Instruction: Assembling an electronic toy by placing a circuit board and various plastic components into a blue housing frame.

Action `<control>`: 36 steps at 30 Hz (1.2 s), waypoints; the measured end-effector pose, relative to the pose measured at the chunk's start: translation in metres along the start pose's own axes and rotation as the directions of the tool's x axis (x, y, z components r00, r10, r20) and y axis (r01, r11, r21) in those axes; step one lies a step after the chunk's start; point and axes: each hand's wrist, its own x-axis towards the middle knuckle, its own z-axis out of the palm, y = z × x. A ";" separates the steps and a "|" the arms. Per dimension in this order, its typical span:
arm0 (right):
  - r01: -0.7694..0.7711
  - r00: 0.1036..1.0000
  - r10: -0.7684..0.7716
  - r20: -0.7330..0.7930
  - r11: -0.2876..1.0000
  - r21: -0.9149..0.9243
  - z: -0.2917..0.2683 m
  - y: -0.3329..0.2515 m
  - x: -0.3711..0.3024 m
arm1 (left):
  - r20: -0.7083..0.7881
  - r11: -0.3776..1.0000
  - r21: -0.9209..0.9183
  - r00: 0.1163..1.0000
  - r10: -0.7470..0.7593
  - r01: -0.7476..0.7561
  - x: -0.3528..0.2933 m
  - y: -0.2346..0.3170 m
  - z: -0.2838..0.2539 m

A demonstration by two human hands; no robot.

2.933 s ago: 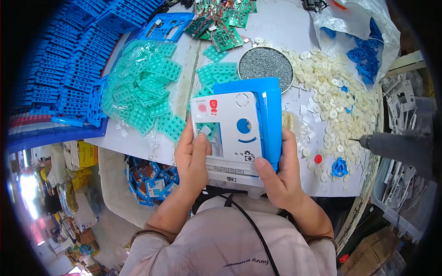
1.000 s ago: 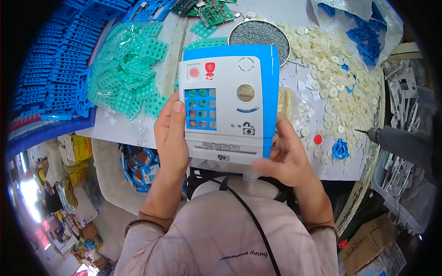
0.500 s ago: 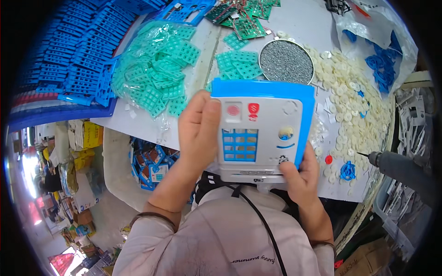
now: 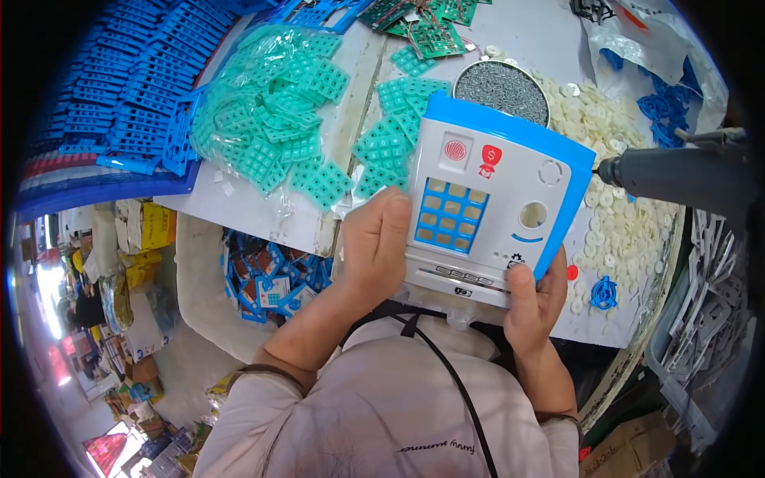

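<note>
Between my two hands is a white and blue plastic toy safe panel (image 4: pixel 498 191), tilted, its printed face up. It has a grid of keypad openings, a round hole and red printed marks. My left hand (image 4: pixel 376 247) is closed on its left edge, thumb on top. My right hand (image 4: pixel 535 307) grips the lower right corner, thumb on the white front and fingers behind the blue edge. A dark electric screwdriver (image 4: pixel 677 171) points at the panel's upper right edge; neither of my hands is on it. Whether its tip touches the panel I cannot tell.
Beyond the panel are a round tin of small screws (image 4: pixel 502 86), turquoise rubber keypads (image 4: pixel 271 111) and green circuit boards (image 4: pixel 434 36). Cream plastic discs (image 4: pixel 606 239) spread at right. Blue plastic frames (image 4: pixel 135 88) are stacked far left. A bin (image 4: pixel 199 295) stands below the table's left edge.
Both hands have shifted right with the panel, which is turned clockwise and tilted more. The screwdriver has swung away from me, up to the panel's upper right edge.
</note>
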 end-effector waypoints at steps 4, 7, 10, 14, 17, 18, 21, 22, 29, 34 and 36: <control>0.033 0.999 -0.030 0.036 0.994 -0.108 -0.011 0.013 -0.010 | 0.015 0.998 -0.018 0.998 0.058 -0.058 -0.004 -0.017 0.002; 0.055 0.994 -0.045 0.100 0.994 -0.099 -0.019 0.012 -0.014 | 0.070 0.996 -0.078 0.997 -0.026 0.031 0.001 -0.010 -0.005; 0.038 0.985 -0.037 0.169 0.999 -0.001 -0.017 0.007 -0.019 | 0.009 0.943 -0.297 0.988 -0.157 0.152 0.030 0.030 0.005; 0.089 0.975 -0.096 0.202 0.995 0.044 -0.020 0.008 -0.025 | 0.071 0.957 -0.288 0.996 0.046 -0.024 0.036 0.043 0.006; 0.195 0.969 -0.182 0.170 0.979 -0.064 -0.026 0.009 -0.023 | 0.045 0.966 -0.142 0.973 0.225 -0.216 0.037 0.035 0.006; 0.224 0.956 -0.182 0.231 0.959 -0.173 -0.033 0.006 -0.017 | 0.061 0.953 -0.103 0.954 0.292 -0.285 0.042 0.033 -0.002; 0.302 0.923 -0.148 0.355 0.849 -0.433 -0.066 -0.011 0.013 | 0.168 0.898 -0.142 0.884 0.436 -0.416 0.072 0.039 -0.009; 0.326 0.919 -0.152 0.364 0.813 -0.483 -0.076 -0.018 0.025 | 0.242 0.917 -0.219 0.892 0.381 -0.333 0.082 0.037 -0.016; 0.631 0.774 -0.400 0.490 0.425 -0.649 -0.079 -0.029 0.073 | 0.421 0.867 -0.252 0.856 -0.301 0.429 0.076 0.041 -0.013; -0.174 0.983 0.178 0.034 0.869 0.464 -0.047 -0.041 0.052 | 0.331 0.978 -0.113 0.935 -0.130 0.176 0.052 0.032 -0.013; -0.312 0.950 0.275 0.148 0.837 0.450 -0.049 -0.027 0.042 | 0.299 0.989 -0.112 0.953 -0.055 0.092 0.043 0.025 -0.002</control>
